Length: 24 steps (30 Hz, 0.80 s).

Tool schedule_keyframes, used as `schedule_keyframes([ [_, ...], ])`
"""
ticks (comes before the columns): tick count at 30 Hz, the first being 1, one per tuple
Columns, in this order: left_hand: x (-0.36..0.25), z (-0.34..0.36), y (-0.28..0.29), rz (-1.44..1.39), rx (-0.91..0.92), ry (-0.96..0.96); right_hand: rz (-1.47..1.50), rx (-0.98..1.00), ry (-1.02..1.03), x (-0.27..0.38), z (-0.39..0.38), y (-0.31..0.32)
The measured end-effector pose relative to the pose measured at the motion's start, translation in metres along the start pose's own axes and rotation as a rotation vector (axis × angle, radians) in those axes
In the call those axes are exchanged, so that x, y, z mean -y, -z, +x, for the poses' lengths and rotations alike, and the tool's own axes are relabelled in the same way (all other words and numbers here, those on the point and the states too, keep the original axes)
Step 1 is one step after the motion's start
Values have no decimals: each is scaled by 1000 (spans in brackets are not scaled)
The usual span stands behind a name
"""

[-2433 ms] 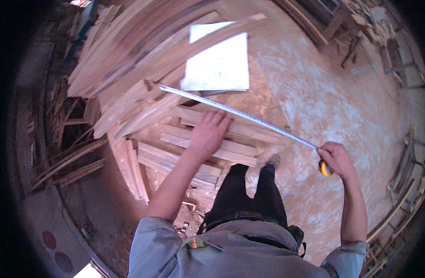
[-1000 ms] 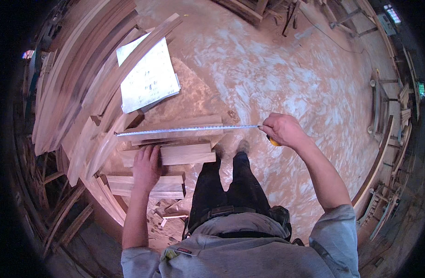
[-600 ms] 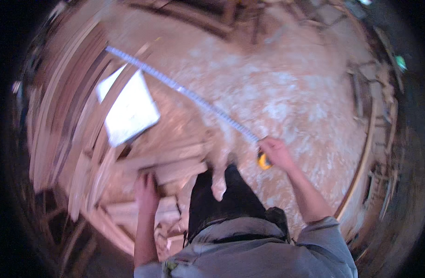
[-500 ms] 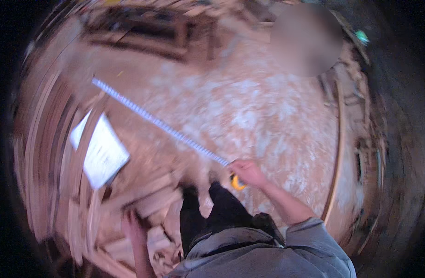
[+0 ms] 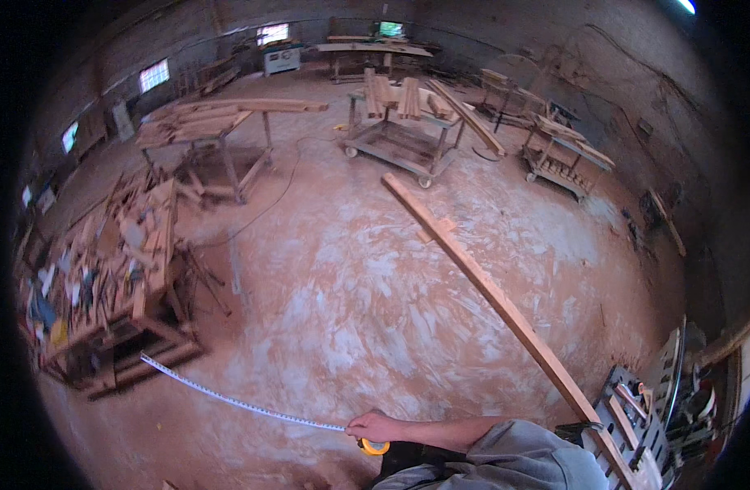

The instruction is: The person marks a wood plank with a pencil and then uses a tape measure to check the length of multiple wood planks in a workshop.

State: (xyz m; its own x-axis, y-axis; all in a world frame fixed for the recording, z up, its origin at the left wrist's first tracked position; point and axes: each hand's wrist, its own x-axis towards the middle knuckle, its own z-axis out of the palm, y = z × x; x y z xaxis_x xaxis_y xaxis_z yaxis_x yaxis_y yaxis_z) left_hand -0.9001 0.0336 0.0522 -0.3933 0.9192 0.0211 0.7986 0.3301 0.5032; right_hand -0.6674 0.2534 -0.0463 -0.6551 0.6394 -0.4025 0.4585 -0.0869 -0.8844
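Note:
My right hand point(image 5: 373, 427) is closed on a yellow tape measure point(image 5: 375, 447) at the lower middle of the view. From beside the fingers, its pale blade point(image 5: 236, 402) reaches out to the left in a shallow curve. The blade's free end points toward the foot of a cluttered wooden workbench point(image 5: 150, 282); whether it touches anything there I cannot tell. The grey sleeve of my right arm comes in from the lower edge. My left hand is outside the picture.
A long wooden beam point(image 5: 506, 306) slants from mid-floor to a bench point(image 5: 628, 416) at lower right. Wheeled carts point(image 5: 404, 143) and a table point(image 5: 199, 122) carry lumber farther off. A cable point(image 5: 293, 167) lies across the dusty floor point(image 5: 334, 269).
The view has swung up and right, bringing the workshop and the long beam into sight. My left hand, the white sheet and the boards at left have dropped out of view. The tape stays extended.

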Motion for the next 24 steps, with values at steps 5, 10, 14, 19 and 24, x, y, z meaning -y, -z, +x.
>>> schedule_keyframes([
  [5,-68,166,-51,-95,203,-126,79,-197,74,33,47,105],
  [10,-96,283,-99,-103,353,-165,317,-420,21,47,98,189],
  [14,-73,379,-129,-66,459,-129,529,-511,-12,61,149,255],
  [19,1,515,-149,34,548,-20,479,-659,-113,103,229,349],
  [24,56,679,-141,161,622,25,710,-892,-19,132,313,424],
])
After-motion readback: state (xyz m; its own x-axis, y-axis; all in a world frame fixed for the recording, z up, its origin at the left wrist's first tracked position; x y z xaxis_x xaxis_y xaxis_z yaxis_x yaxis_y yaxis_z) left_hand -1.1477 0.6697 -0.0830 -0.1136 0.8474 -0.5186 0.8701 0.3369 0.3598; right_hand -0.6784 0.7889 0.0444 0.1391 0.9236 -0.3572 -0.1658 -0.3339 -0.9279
